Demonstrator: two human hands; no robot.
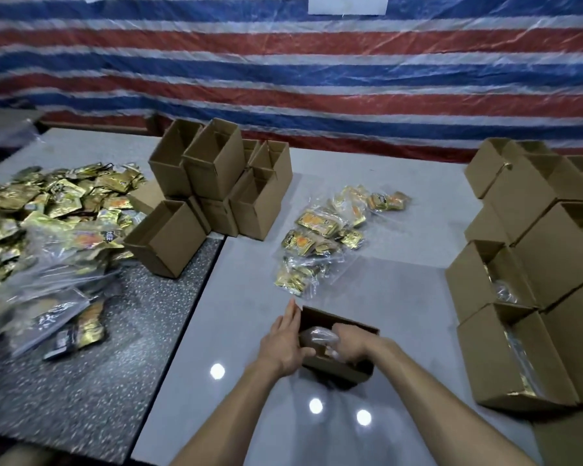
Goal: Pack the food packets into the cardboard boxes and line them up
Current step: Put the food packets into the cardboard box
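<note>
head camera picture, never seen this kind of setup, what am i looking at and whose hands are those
No machine here: a camera worn on a person's head looks down at their own two hands. The left hand lies flat against an open cardboard box; the right hand curls round a clear bag inside it. Around it lie more bagged food packets, a loose gold heap, empty boxes, and filled boxes at right.

Tarp – red/white/blue horiz. stripes; white paper far top. Cardboard all brown: far-left cluster, right stack, near box w/ clear bag. Left heap & centre bags – gold packets, orange & black print. Left tabletop dark, white-speckled; right tabletop pale grey.
</note>
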